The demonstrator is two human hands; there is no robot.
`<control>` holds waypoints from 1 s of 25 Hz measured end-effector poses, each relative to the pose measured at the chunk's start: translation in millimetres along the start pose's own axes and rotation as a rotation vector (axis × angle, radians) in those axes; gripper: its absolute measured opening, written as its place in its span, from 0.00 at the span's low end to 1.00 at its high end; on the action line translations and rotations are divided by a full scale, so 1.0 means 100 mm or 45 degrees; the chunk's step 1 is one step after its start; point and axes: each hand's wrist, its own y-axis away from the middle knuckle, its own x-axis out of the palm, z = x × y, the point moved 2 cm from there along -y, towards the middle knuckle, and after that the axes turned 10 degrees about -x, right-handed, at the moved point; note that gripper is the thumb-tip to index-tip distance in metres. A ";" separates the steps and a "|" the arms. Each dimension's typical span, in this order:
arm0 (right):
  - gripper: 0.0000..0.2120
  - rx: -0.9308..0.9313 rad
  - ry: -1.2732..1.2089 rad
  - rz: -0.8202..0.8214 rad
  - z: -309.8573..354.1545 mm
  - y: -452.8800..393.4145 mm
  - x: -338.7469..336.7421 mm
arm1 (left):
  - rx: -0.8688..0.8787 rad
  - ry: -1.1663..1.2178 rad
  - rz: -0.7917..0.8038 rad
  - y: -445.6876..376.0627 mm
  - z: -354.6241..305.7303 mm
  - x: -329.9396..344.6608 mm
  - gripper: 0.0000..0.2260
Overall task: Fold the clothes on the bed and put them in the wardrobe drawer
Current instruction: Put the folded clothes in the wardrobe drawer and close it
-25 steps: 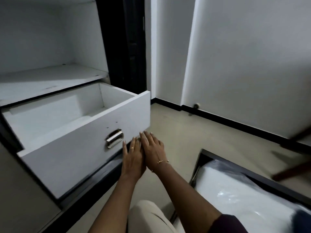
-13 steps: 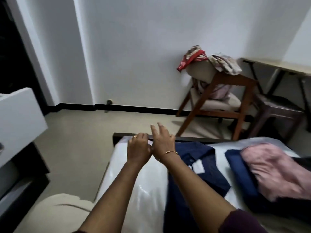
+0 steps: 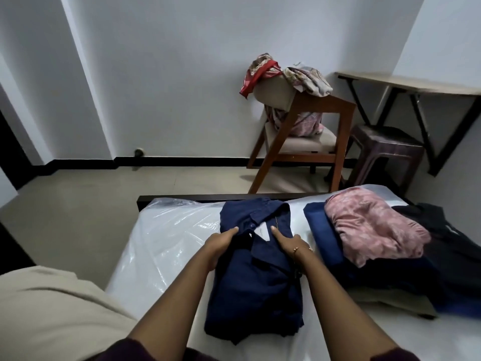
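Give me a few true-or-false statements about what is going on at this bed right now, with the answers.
1. Both hands are on the folded navy shirt. True: the left hand and the right hand hold its two sides.
2. The pink garment lies on the floor. False: it sits on the pile of clothes on the bed, right of the navy shirt.
3. The wooden chair has clothes draped over it. True.
4. The right wrist is bare. False: it wears a thin bracelet.
5. The mattress is wrapped in clear plastic. True.
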 end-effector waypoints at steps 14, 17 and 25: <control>0.37 -0.073 -0.815 0.278 0.14 -0.12 0.15 | 0.013 0.565 0.365 0.27 -0.05 -0.22 0.17; 0.29 -0.185 -0.851 0.348 0.52 -0.13 0.22 | 0.166 0.655 0.326 0.35 -0.21 -0.43 0.16; 0.41 -0.456 -0.777 0.688 1.97 -0.03 0.73 | 0.369 0.847 0.197 0.71 -0.35 -1.58 0.16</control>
